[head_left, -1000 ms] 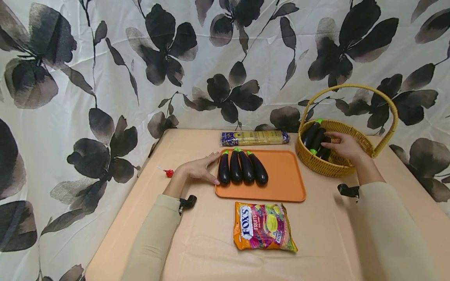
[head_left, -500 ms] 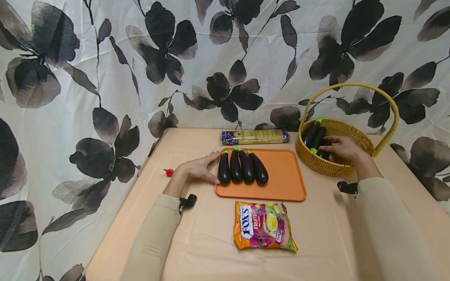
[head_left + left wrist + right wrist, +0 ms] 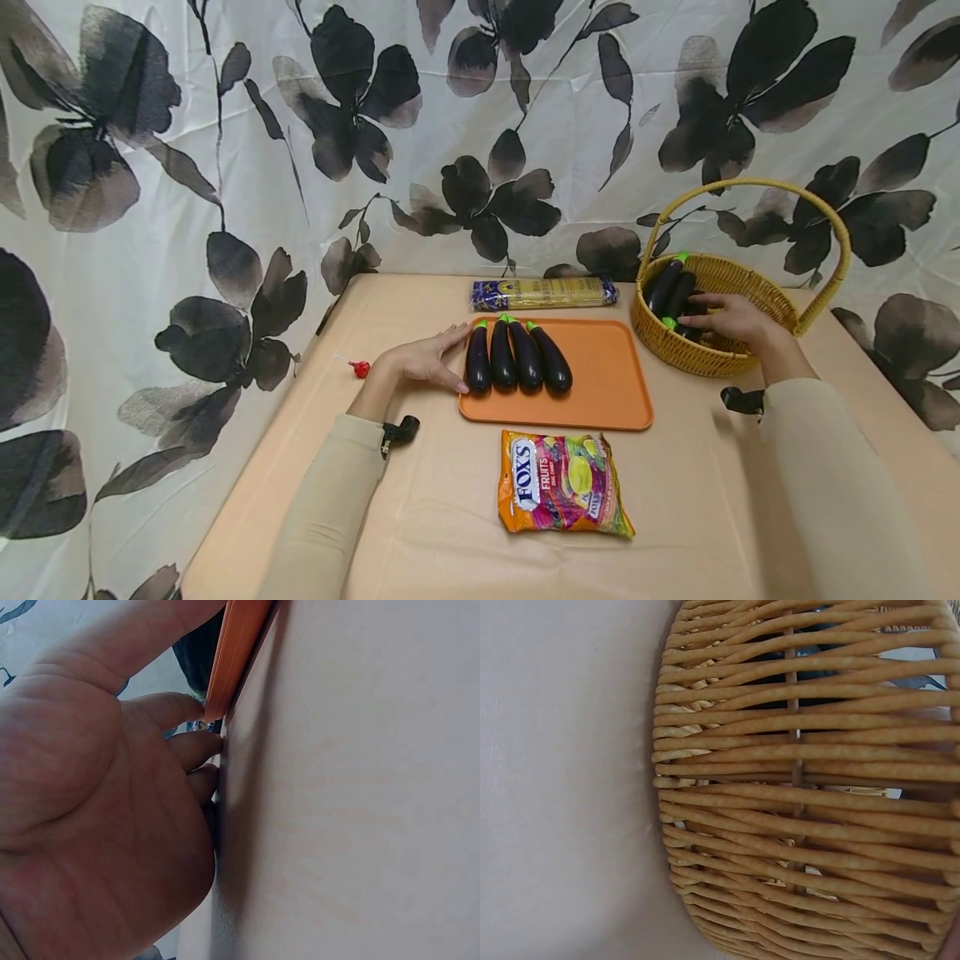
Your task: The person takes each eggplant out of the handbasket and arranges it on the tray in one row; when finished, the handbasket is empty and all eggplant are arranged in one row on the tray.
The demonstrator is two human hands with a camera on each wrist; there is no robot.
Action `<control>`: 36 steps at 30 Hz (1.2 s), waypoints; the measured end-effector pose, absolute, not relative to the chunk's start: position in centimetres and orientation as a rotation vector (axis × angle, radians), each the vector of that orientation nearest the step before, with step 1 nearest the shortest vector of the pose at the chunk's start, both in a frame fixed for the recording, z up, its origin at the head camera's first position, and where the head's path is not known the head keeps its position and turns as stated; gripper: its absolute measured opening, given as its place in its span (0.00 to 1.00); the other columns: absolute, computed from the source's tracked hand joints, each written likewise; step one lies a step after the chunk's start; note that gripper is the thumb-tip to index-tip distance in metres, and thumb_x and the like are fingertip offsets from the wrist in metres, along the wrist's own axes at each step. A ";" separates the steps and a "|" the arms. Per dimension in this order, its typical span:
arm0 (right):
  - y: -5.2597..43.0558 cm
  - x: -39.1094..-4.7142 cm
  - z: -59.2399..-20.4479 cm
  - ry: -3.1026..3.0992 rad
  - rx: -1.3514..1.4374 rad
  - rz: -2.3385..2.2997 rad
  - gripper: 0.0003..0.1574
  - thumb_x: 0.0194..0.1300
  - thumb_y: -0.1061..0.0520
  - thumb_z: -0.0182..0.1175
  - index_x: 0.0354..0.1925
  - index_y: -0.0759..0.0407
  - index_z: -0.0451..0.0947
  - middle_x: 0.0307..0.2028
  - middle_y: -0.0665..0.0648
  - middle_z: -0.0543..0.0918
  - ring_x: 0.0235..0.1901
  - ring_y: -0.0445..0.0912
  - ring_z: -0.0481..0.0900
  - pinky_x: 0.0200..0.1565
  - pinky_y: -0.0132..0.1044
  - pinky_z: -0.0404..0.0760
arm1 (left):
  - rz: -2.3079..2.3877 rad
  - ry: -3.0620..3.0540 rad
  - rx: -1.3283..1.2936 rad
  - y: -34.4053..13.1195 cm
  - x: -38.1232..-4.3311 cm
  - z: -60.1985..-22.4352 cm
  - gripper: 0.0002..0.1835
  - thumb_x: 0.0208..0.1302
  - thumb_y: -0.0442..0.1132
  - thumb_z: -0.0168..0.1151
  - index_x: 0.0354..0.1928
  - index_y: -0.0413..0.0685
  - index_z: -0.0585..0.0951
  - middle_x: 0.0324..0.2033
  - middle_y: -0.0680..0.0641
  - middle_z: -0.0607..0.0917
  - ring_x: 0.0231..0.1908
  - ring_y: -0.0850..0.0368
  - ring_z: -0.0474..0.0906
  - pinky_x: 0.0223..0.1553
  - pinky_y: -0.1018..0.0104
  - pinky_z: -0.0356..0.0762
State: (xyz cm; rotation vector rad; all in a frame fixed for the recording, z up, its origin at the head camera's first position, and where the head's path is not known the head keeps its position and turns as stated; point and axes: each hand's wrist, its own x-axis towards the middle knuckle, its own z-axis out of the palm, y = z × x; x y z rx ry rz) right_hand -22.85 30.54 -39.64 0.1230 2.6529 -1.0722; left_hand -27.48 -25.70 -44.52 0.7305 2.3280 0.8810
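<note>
Several dark eggplants (image 3: 527, 358) with green stems lie side by side on the left half of an orange tray (image 3: 611, 375). My left hand (image 3: 423, 362) rests at the tray's left edge, its fingers fairly straight and the thumb tip next to the leftmost eggplant. In the left wrist view, the fingertips of the left hand (image 3: 97, 787) meet the orange rim. My right hand (image 3: 731, 319) reaches into a wicker basket (image 3: 697, 358) and holds an eggplant (image 3: 692, 333) between thumb and fingers, partly hidden. Two more eggplants (image 3: 663, 287) lie to its left. Basket weave (image 3: 802, 787) blocks the right wrist view.
A pack of spaghetti (image 3: 543, 293) lies behind the tray. In front of the tray is a bag of Fox's candy (image 3: 562, 483). A small red item (image 3: 361, 369) lies left of my left hand. The basket's tall handle (image 3: 750, 181) arches above it. A floral cloth hangs behind.
My right hand has sunk slightly lower in the basket with the eggplant. The left hand and the tray have stayed in place.
</note>
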 end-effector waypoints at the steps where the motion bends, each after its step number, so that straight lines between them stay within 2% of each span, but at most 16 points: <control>1: 30.6 -22.9 -39.7 2.648 0.123 -1.080 0.57 0.71 0.38 0.65 0.81 0.65 0.53 0.74 0.78 0.58 0.41 0.49 0.83 0.44 0.38 0.83 | 0.880 2.327 0.726 -25.7 -27.5 -44.5 0.70 0.46 0.58 0.84 0.85 0.67 0.46 0.85 0.50 0.39 0.84 0.50 0.30 0.82 0.42 0.32; 7: 30.8 -22.8 -39.7 2.598 0.121 -1.157 0.55 0.73 0.42 0.65 0.81 0.65 0.51 0.78 0.80 0.51 0.44 0.45 0.84 0.46 0.37 0.86 | 0.867 2.332 0.729 -25.8 -27.5 -44.5 0.70 0.47 0.59 0.84 0.85 0.66 0.46 0.85 0.51 0.38 0.84 0.51 0.29 0.82 0.43 0.33; 17: 30.9 -22.9 -39.8 2.559 0.116 -1.172 0.54 0.74 0.42 0.63 0.82 0.64 0.50 0.78 0.79 0.51 0.47 0.43 0.81 0.47 0.36 0.86 | 0.876 2.330 0.721 -25.7 -27.3 -44.4 0.70 0.46 0.59 0.84 0.85 0.65 0.46 0.85 0.50 0.39 0.84 0.50 0.30 0.82 0.43 0.32; 25: 31.2 -22.7 -39.9 2.515 0.138 -1.293 0.49 0.77 0.50 0.61 0.82 0.65 0.49 0.76 0.75 0.59 0.45 0.37 0.81 0.53 0.39 0.87 | 0.883 2.330 0.714 -25.7 -27.4 -44.5 0.71 0.45 0.59 0.85 0.85 0.67 0.45 0.85 0.51 0.39 0.84 0.51 0.29 0.82 0.44 0.31; 31: 31.6 -22.8 -39.7 2.477 0.139 -1.321 0.47 0.79 0.53 0.57 0.83 0.63 0.46 0.78 0.77 0.52 0.45 0.32 0.80 0.55 0.39 0.85 | 0.883 2.330 0.715 -25.7 -27.5 -44.6 0.72 0.44 0.61 0.85 0.85 0.67 0.45 0.85 0.51 0.38 0.84 0.50 0.29 0.82 0.43 0.31; 36: 31.6 -22.9 -39.7 2.459 0.140 -1.325 0.43 0.80 0.56 0.54 0.82 0.64 0.49 0.78 0.76 0.53 0.44 0.33 0.79 0.53 0.37 0.85 | 0.882 2.332 0.715 -25.6 -27.6 -44.6 0.72 0.44 0.61 0.85 0.85 0.67 0.46 0.85 0.51 0.39 0.84 0.51 0.29 0.82 0.43 0.31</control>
